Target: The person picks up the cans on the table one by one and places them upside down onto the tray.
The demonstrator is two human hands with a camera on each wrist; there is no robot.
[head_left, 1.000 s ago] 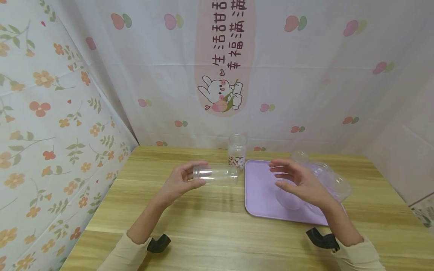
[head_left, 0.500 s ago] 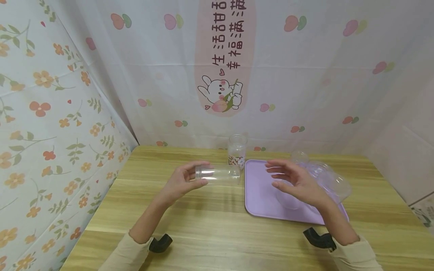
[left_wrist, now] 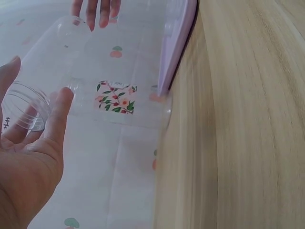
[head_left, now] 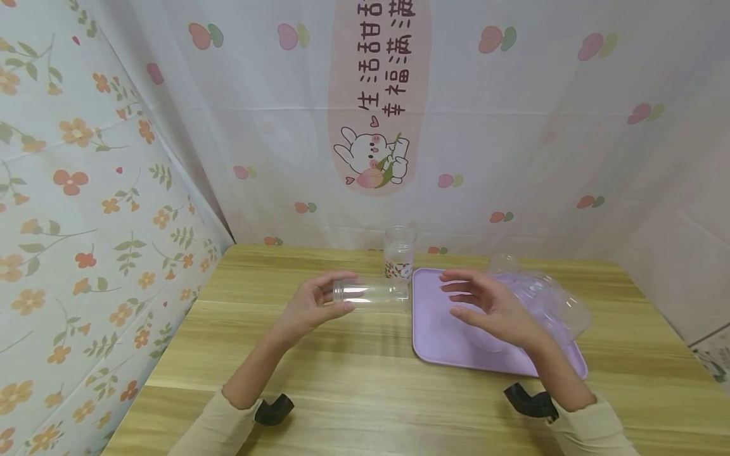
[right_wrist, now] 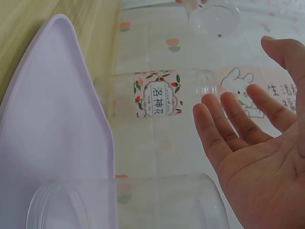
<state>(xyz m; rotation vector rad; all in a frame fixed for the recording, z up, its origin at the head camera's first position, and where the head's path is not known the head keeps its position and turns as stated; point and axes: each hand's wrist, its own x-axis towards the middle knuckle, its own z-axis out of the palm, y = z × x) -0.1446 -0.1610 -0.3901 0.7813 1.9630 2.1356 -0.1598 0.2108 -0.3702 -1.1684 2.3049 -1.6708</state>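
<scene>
My left hand (head_left: pixel 308 307) grips a clear plastic jar (head_left: pixel 373 295) near its threaded mouth. It lies sideways in the air over the wooden table, base toward the right. In the left wrist view, thumb and fingers are spread round the threaded neck (left_wrist: pixel 29 106). My right hand (head_left: pixel 493 307) hovers over the left part of a lilac tray (head_left: pixel 436 339), fingers loosely bent and holding nothing. Just behind the held jar, a second clear jar (head_left: pixel 399 253) stands upright with a flowered label (right_wrist: pixel 159 94).
Several clear jars (head_left: pixel 573 313) lie on the right side of the tray, partly hidden by my right hand and forearm. One lying jar (right_wrist: pixel 128 202) shows large in the right wrist view. A printed curtain (head_left: pixel 256 126) hangs behind the wooden table (head_left: pixel 342 392).
My left hand has drifted slightly right with the jar. My right hand has moved a little left, so the gap between it and the jar's base has narrowed.
</scene>
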